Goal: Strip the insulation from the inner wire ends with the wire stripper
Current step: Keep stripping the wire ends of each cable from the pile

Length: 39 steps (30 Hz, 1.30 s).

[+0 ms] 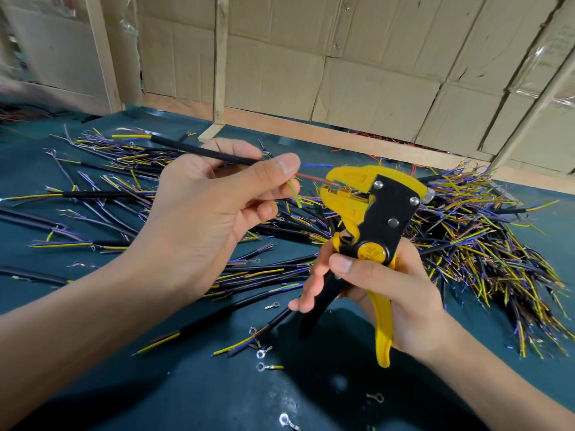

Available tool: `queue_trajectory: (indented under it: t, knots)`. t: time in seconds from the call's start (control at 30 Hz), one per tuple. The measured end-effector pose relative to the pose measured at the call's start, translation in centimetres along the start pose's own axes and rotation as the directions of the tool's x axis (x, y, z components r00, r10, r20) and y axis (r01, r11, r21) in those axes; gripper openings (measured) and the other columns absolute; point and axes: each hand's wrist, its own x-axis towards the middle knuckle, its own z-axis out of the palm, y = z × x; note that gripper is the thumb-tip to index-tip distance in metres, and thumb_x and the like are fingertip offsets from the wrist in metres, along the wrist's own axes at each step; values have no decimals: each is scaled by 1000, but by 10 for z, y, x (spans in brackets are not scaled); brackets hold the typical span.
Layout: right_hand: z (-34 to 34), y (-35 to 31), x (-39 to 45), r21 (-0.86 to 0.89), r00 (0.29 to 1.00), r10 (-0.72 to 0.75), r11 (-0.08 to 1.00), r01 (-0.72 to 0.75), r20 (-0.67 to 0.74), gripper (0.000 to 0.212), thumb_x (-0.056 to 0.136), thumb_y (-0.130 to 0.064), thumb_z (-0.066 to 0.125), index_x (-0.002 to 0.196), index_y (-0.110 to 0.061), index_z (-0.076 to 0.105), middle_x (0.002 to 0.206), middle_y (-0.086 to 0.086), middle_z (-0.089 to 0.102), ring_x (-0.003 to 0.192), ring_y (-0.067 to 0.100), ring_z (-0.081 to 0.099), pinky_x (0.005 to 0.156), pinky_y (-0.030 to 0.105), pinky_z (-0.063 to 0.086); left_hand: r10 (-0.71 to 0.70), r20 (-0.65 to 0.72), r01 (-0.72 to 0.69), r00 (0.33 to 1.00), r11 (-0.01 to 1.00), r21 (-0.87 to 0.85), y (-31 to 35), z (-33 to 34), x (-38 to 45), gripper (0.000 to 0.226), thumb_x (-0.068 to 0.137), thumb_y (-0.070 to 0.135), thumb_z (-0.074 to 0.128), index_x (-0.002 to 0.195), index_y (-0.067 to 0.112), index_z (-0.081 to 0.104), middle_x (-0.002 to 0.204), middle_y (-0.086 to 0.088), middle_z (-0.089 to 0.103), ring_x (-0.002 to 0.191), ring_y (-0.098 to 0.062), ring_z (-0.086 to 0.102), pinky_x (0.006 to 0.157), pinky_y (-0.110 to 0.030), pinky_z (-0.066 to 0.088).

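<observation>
Here both hands (202,213) (389,290) grip cable (199,150) and stripper (373,213) over green mat (186,384), cardboard walls (342,57)

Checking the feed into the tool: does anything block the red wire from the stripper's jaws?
Nothing visible does. The red inner wire already reaches into the wire stripper; the yellow-green wire bends down, the blue wire passes above.

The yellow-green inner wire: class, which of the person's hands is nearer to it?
Left. The left hand pinches the cable, so the yellow-green inner wire sticks out beside its fingertips. The right hand is lower, gripping the wire stripper handles.
</observation>
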Motion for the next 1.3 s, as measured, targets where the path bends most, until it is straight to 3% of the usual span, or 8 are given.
queue_trajectory:
  t: [0.23, 0.4, 0.57, 0.67, 0.93, 1.0, 1.13, 1.3]
  knots:
    - [1, -2, 2, -28, 999, -27, 999, 27, -20, 15, 84, -14, 63, 75, -2, 63, 69, 17, 66, 63, 45, 67, 60, 81, 41, 22, -25, -21, 999, 999, 48, -1, 1, -2, 36, 63, 10, 80, 84, 14, 50, 68, -13, 71, 60, -24, 68, 52, -25, 45]
    - [13, -5, 0, -21, 980, -22, 1000, 19, -197, 17, 64, -20, 68, 53, -12, 57, 48, 10, 49, 35, 30, 46, 40, 37, 46, -10, -3, 10, 1000, 999, 44, -2, 2, -2, 38, 59, 9, 80, 80, 14, 48, 73, -17, 71, 59, -27, 70, 48, -24, 43]
    - [15, -9, 6, 255, 982, -65, 961, 110, -178, 44, 74, -37, 81, 81, 4, 66, 69, 22, 59, 62, 38, 61, 68, 56, 54, 43, -12, -42, 999, 999, 23, -2, -1, 0, 36, 65, 11, 81, 80, 16, 48, 72, -14, 72, 63, -25, 70, 49, -23, 42]
    - [8, -12, 10, 235, 973, -31, 968, 86, -227, 60, 76, -41, 83, 102, 11, 66, 73, 21, 58, 61, 36, 60, 66, 53, 55, -8, 23, 4, 1000, 986, 170, -4, -6, 4, 42, 63, 14, 87, 82, 16, 50, 74, -15, 74, 61, -24, 69, 49, -25, 40]
    - [0, -15, 12, 122, 953, -33, 990, 72, -300, 12, 79, -2, 72, 88, 2, 65, 70, 20, 57, 58, 35, 60, 63, 52, 57, -161, 224, 15, 961, 840, 542, -23, -13, 1, 27, 74, 43, 84, 80, 22, 68, 79, -5, 76, 54, -15, 54, 49, -20, 40]
    - [-9, -23, 15, 121, 929, -61, 986, 112, -365, 11, 80, -2, 71, 87, -1, 62, 69, 19, 57, 59, 34, 61, 65, 50, 57, -161, 300, -110, 940, 690, 716, -20, -22, 7, 33, 75, 59, 76, 89, 30, 69, 87, 7, 76, 67, -13, 63, 64, -25, 49]
    - [-34, -42, 19, 227, 868, -36, 959, 170, -495, 10, 87, -9, 67, 77, -12, 67, 69, 7, 61, 60, 26, 63, 70, 46, 60, -339, 509, -516, 791, 76, 853, -23, -42, 13, 25, 81, 60, 68, 94, 39, 61, 85, 21, 62, 88, 8, 52, 72, -8, 37]
    - [-63, -54, 18, 319, 743, 54, 922, 220, -667, 21, 94, -20, 67, 74, -18, 73, 90, 5, 75, 66, 21, 68, 70, 40, 61, -425, 466, -523, 776, -22, 852, -35, -43, 13, 18, 91, 51, 62, 102, 37, 60, 89, 17, 52, 81, 8, 48, 72, -11, 34]
